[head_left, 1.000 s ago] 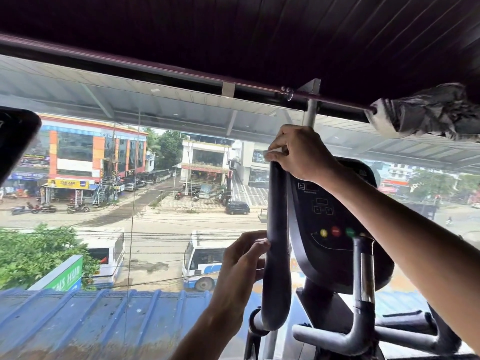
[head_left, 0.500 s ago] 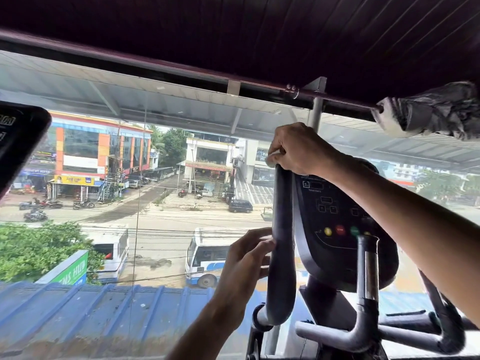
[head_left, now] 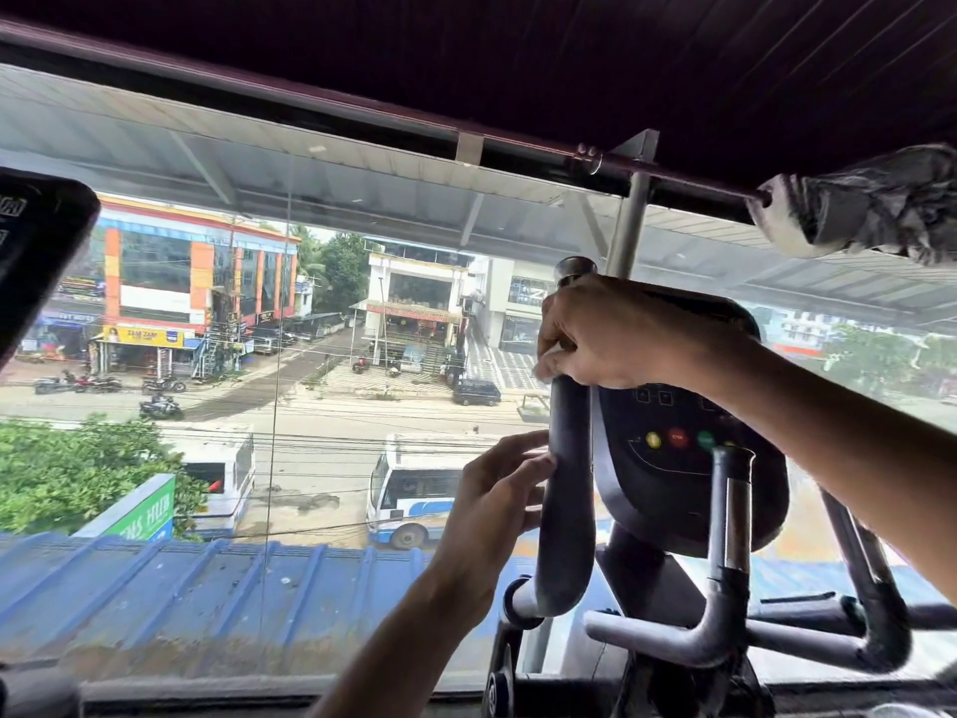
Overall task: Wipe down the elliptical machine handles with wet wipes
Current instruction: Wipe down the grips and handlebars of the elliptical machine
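Right hand (head_left: 616,334) is seen closed round the upper handle (head_left: 567,484), just under its chrome cap (head_left: 572,266), with a sliver of white wet wipe (head_left: 551,362) pinched beneath the fingers. Below it, the left hand (head_left: 497,510) is laid with fingertips against the same handle, though whether it is gripped cannot be told. Since the handle is a smooth, dark, rounded tube, the thin damp sheet could be bunched or dropped if pressure is eased, and the console (head_left: 673,458) just beside the right hand could be wetted.

Matt grey foam handle (head_left: 567,489) with polished metal cap (head_left: 572,265); glossy black plastic console (head_left: 683,458)
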A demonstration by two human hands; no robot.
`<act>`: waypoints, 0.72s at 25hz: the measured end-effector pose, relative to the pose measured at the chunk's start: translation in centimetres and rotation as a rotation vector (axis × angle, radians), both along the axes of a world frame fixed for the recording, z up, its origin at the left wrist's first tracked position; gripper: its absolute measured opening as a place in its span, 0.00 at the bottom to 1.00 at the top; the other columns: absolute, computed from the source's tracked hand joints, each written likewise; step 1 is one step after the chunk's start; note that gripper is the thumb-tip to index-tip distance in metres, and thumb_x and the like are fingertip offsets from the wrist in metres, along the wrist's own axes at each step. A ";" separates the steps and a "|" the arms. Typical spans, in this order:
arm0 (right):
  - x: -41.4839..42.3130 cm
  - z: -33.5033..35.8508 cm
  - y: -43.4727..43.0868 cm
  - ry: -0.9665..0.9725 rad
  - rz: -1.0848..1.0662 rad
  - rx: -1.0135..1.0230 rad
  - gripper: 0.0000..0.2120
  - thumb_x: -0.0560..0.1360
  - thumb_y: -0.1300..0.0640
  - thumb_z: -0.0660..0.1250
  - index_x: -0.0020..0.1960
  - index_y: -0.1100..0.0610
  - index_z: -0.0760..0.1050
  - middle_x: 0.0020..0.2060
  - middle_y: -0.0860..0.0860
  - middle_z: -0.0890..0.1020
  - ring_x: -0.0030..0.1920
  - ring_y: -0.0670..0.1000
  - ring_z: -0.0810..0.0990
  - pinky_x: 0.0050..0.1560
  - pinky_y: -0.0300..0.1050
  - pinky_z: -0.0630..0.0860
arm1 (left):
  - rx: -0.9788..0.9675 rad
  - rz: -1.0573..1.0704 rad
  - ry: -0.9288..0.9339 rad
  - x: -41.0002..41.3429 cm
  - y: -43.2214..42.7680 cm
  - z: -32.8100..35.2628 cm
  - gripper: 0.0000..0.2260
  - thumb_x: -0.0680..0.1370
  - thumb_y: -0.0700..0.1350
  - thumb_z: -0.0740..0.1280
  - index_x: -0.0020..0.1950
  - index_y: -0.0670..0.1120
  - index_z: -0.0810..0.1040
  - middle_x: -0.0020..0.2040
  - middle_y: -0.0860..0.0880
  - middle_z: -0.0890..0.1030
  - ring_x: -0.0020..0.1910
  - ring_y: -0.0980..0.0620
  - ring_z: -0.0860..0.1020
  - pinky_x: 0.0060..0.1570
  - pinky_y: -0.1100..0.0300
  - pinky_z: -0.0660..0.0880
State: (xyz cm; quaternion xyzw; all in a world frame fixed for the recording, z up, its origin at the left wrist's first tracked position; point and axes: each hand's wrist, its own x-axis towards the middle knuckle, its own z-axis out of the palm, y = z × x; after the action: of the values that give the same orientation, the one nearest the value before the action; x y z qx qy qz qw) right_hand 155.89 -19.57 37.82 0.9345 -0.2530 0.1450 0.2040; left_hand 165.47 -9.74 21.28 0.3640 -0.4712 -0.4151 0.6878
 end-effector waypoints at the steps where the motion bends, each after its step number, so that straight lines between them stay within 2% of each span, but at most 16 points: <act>1: -0.3 -0.4 0.5 0.058 -0.002 0.068 0.05 0.76 0.53 0.77 0.43 0.54 0.87 0.37 0.47 0.84 0.45 0.45 0.81 0.51 0.41 0.75 | -0.001 0.000 0.008 -0.1 0.1 0.0 0.11 0.83 0.39 0.64 0.58 0.48 0.84 0.47 0.51 0.87 0.42 0.56 0.83 0.40 0.67 0.77; 3: -0.6 -0.8 0.9 0.051 0.025 0.102 0.05 0.76 0.52 0.77 0.44 0.53 0.87 0.38 0.45 0.84 0.42 0.42 0.81 0.46 0.41 0.77 | -0.015 0.006 0.008 -0.1 0.1 -0.3 0.12 0.84 0.38 0.62 0.55 0.49 0.86 0.48 0.50 0.87 0.43 0.54 0.84 0.42 0.66 0.78; 6: -1.1 -1.7 0.4 -0.131 0.109 -0.077 0.05 0.77 0.54 0.76 0.45 0.55 0.88 0.38 0.43 0.79 0.40 0.42 0.78 0.45 0.40 0.72 | -0.037 -0.010 0.027 0.0 0.2 -1.0 0.12 0.84 0.38 0.63 0.55 0.48 0.86 0.50 0.46 0.87 0.47 0.51 0.84 0.45 0.64 0.78; 7: -1.4 -2.0 0.4 -0.147 0.131 -0.042 0.05 0.76 0.53 0.77 0.45 0.54 0.88 0.38 0.43 0.79 0.39 0.41 0.77 0.44 0.38 0.72 | -0.038 -0.023 0.035 0.0 0.2 -1.2 0.12 0.84 0.39 0.63 0.55 0.47 0.86 0.50 0.46 0.87 0.47 0.51 0.84 0.45 0.64 0.79; 10: -2.6 -2.4 1.5 -0.026 0.158 0.196 0.04 0.74 0.50 0.78 0.45 0.50 0.88 0.37 0.42 0.81 0.42 0.41 0.79 0.43 0.31 0.70 | -0.028 -0.052 0.042 0.1 0.1 -1.6 0.12 0.84 0.38 0.62 0.56 0.46 0.86 0.49 0.47 0.87 0.45 0.53 0.84 0.42 0.65 0.78; 11: -2.9 -2.6 1.5 -0.028 0.171 0.201 0.04 0.74 0.49 0.78 0.45 0.50 0.88 0.37 0.42 0.80 0.42 0.41 0.79 0.43 0.30 0.70 | -0.023 -0.058 0.044 0.1 0.1 -1.7 0.13 0.84 0.37 0.62 0.55 0.46 0.86 0.48 0.47 0.87 0.44 0.53 0.84 0.41 0.65 0.78; 12: -3.1 -2.8 1.3 -0.074 0.195 0.158 0.05 0.74 0.50 0.78 0.45 0.51 0.88 0.37 0.42 0.80 0.42 0.42 0.79 0.44 0.32 0.72 | -0.017 -0.060 0.050 0.0 0.2 -1.7 0.14 0.84 0.36 0.62 0.54 0.47 0.87 0.47 0.47 0.87 0.43 0.54 0.84 0.41 0.65 0.78; 14: -3.3 -4.0 0.7 -0.247 0.247 0.027 0.06 0.74 0.51 0.78 0.47 0.54 0.89 0.39 0.44 0.81 0.40 0.44 0.80 0.46 0.44 0.78 | -0.004 -0.063 0.061 0.0 0.3 -1.7 0.16 0.84 0.36 0.62 0.51 0.49 0.88 0.47 0.48 0.87 0.42 0.54 0.84 0.41 0.65 0.78; 15: -3.4 -4.9 0.7 -0.317 0.273 0.006 0.07 0.74 0.52 0.78 0.47 0.55 0.89 0.39 0.45 0.81 0.40 0.44 0.80 0.46 0.47 0.78 | 0.000 -0.070 0.066 0.0 0.4 -1.7 0.17 0.84 0.36 0.62 0.50 0.50 0.89 0.47 0.48 0.87 0.42 0.55 0.84 0.41 0.65 0.78; 18: -4.8 -6.8 1.1 -0.345 0.363 0.139 0.08 0.73 0.51 0.77 0.48 0.55 0.89 0.41 0.45 0.82 0.41 0.45 0.83 0.45 0.41 0.78 | 0.003 -0.076 0.057 -0.1 0.6 -1.7 0.18 0.84 0.36 0.62 0.49 0.53 0.89 0.48 0.49 0.87 0.44 0.55 0.84 0.42 0.65 0.78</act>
State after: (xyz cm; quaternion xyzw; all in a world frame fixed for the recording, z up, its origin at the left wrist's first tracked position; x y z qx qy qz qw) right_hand 151.08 -18.49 30.97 0.9378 -0.1217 0.3187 0.0639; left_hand 165.39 -9.11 19.57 0.3349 -0.4643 -0.4519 0.6841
